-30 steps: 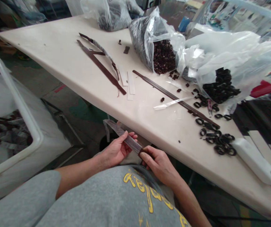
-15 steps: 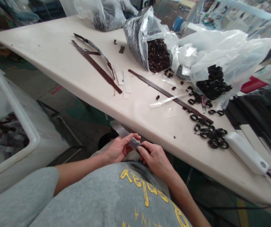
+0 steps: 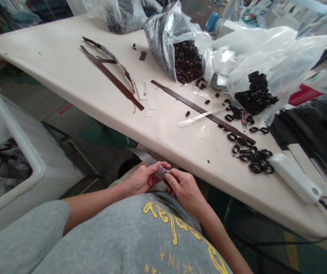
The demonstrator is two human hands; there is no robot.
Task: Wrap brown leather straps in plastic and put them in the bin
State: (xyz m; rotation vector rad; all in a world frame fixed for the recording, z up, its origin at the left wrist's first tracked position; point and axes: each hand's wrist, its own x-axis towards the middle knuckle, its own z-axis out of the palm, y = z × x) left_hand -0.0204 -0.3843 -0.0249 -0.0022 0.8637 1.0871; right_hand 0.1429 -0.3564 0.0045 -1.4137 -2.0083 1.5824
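My left hand (image 3: 143, 179) is closed on a flat strap (image 3: 144, 156) wrapped in greyish clear plastic, its free end pointing up and left past the table edge. My right hand (image 3: 185, 188) pinches the same strap at its near end, where a dark brown part shows under the thumb. Both hands are close together in front of my grey shirt, just below the table's front edge. The fingers hide part of the strap.
On the white table (image 3: 52, 57) lie brown straps (image 3: 110, 78), another long strap (image 3: 203, 113), white strips (image 3: 150, 96) and black loops (image 3: 256, 161). Bags of brown loops (image 3: 188, 62) and black loops stand behind. A white corded device (image 3: 294, 178) lies right; a white bin (image 3: 38, 171) stands left.
The view has shifted slightly, so the table's things sit a little higher and further left. Both hands keep hold of the strap, and slightly more of its free end shows.
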